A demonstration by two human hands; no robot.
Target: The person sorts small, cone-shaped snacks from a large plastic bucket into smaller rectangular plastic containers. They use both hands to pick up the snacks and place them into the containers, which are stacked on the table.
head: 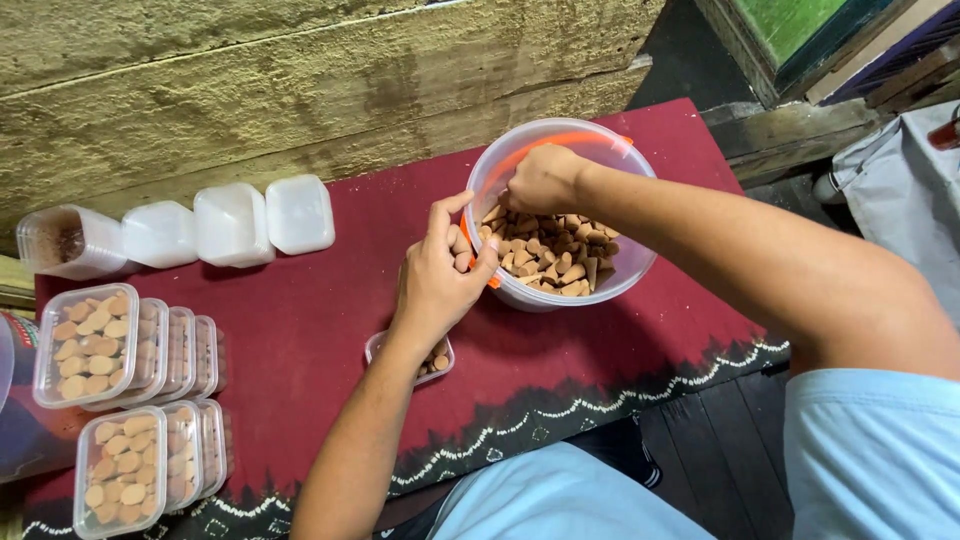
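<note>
My right hand point(540, 178) is down inside the clear plastic bucket point(640, 262), fingers curled shut around some of the tan cones point(555, 255) piled in it; the fingertips are buried in the pile, so I can't see how many it's got. My left hand point(437, 275) sits at the bucket's near-left rim, fingers bent and pinched on a few cones, thumb up, hand touching the bucket wall. An orange strip point(575, 138) runs along the inside of the bucket's far rim.

Right under my left wrist there's a small clear tray point(436, 361) on the counter, part filled with cones, mostly hidden by the arm. The bucket stands just beyond and to the right of that tray, on the dark red cloth point(320, 320) that covers the counter, which has a black patterned border along the near edge.

Far left: two rows of filled clear boxes, standing on edge and packed together, the upper row point(95, 345) and the lower row point(125, 470), all showing cones through the lids. Well apart from my hands. Behind them, by the rough wall point(250, 90), a line of white lidded containers point(230, 225) side by side, plus one open clear container point(65, 240) at the left end with something dark inside, can't tell what.

Light blue shorts point(870, 450) at the bottom of the view.
</note>
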